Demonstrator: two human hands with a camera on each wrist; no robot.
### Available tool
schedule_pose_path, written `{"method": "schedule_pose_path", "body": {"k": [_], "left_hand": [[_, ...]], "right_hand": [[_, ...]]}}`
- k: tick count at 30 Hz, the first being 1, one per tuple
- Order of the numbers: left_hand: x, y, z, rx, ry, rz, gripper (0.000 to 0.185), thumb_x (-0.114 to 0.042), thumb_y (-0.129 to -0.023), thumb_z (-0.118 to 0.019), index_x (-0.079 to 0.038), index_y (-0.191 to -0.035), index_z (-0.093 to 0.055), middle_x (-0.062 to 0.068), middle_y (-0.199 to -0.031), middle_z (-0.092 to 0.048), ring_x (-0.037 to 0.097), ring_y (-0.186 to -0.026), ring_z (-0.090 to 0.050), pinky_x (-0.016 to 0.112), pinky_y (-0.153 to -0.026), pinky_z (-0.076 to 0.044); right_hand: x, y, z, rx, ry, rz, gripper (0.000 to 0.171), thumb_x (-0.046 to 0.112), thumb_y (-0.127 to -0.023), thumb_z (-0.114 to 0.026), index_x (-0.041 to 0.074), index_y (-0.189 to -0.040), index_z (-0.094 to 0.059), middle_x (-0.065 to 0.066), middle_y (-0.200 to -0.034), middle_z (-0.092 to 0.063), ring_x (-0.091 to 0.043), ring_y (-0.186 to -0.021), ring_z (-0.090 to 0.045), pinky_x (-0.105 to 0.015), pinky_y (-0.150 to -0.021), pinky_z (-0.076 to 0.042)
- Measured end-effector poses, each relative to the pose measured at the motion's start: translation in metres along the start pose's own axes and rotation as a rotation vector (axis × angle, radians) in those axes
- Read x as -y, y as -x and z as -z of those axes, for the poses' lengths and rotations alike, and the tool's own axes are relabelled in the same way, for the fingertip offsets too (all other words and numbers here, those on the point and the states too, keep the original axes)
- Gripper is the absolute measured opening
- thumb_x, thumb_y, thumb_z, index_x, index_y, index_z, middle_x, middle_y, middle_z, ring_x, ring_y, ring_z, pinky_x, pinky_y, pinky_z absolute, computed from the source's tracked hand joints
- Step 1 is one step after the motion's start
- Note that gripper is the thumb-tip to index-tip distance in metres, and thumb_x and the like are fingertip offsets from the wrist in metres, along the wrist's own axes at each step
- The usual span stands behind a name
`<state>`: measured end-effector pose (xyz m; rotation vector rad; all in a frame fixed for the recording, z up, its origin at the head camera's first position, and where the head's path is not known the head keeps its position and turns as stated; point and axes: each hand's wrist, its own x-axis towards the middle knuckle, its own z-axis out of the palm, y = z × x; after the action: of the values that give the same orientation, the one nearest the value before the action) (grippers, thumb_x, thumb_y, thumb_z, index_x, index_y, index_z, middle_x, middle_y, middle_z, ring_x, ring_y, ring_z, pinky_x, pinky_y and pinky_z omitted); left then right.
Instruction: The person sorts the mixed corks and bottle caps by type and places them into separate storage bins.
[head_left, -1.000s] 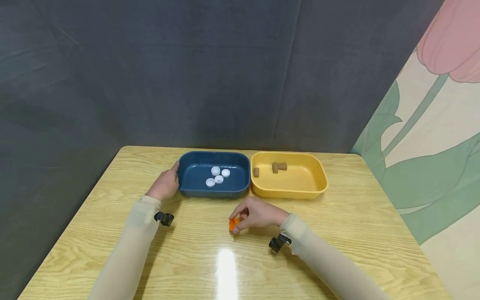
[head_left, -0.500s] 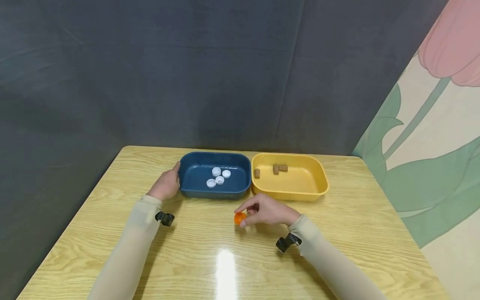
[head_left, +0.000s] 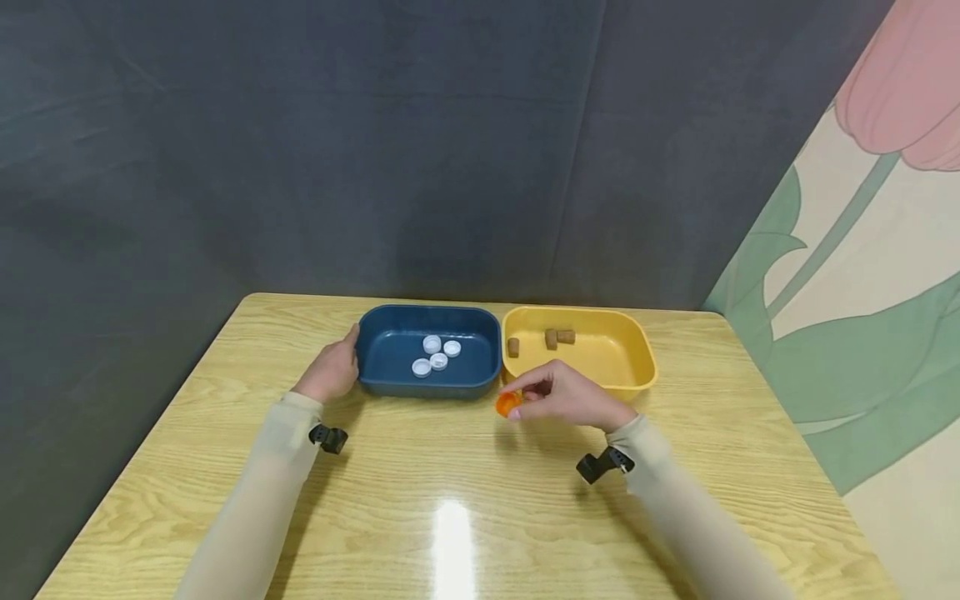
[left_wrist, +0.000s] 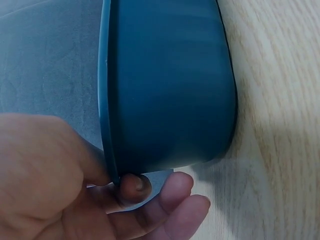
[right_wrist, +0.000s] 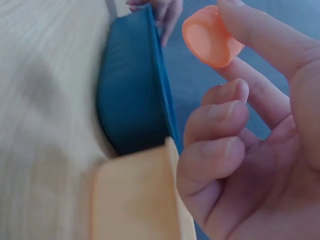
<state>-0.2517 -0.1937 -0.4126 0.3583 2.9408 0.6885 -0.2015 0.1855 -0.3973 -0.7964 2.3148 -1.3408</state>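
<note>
Right hand (head_left: 566, 396) pinches small orange plastic cap (head_left: 507, 404), thumb and forefinger; left hand (head_left: 330, 371) grips blue oval plastic tray (head_left: 427, 385) rim. Keep pinch firm, cap level; brace tray.

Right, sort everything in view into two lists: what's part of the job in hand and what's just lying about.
In hand:
- orange cap, pinched by right hand
- blue tray, gripped by left hand
- white caps
- yellow tray
- brown corks

Lying about:
- wooden table

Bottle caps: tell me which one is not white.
The orange cap, pinched by the right hand over the table; the four white caps lie in the blue tray.
</note>
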Motion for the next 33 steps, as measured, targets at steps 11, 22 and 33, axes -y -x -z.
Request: {"method": "schedule_pose_path", "body": {"k": [11, 22, 33], "left_hand": [[0.001, -0.002, -0.001, 0.003, 0.003, 0.009, 0.057, 0.000, -0.102, -0.030, 0.015, -0.153, -0.010, 0.036, -0.149, -0.037, 0.034, -0.098, -0.058, 0.046, -0.089, -0.046], [0.002, -0.003, -0.002, 0.023, -0.002, 0.025, 0.058, 0.000, -0.103, -0.031, 0.014, -0.154, -0.009, 0.037, -0.145, -0.043, 0.026, -0.075, -0.055, 0.043, -0.082, -0.046], [-0.002, 0.001, 0.001, 0.026, -0.009, 0.034, 0.058, 0.000, -0.103, -0.031, 0.015, -0.154, -0.008, 0.036, -0.147, -0.040, 0.028, -0.082, -0.058, 0.044, -0.085, -0.047]], "right_hand": [[-0.006, 0.009, 0.045, -0.137, 0.030, -0.136, 0.037, 0.033, -0.085, -0.081, 0.019, -0.118, -0.076, -0.005, -0.078, -0.055, -0.017, -0.062, -0.043, -0.023, -0.051, -0.032], [-0.025, 0.006, 0.091, -0.171, -0.022, -0.195, 0.039, 0.032, -0.093, -0.073, 0.013, -0.127, -0.069, -0.008, -0.086, -0.058, -0.017, -0.065, -0.044, -0.026, -0.052, -0.037], [-0.041, -0.020, 0.124, -0.121, -0.037, -0.271, 0.045, 0.035, -0.094, -0.070, 0.012, -0.133, -0.065, -0.001, -0.073, -0.047, -0.015, -0.057, -0.037, -0.027, -0.052, -0.035]]}}
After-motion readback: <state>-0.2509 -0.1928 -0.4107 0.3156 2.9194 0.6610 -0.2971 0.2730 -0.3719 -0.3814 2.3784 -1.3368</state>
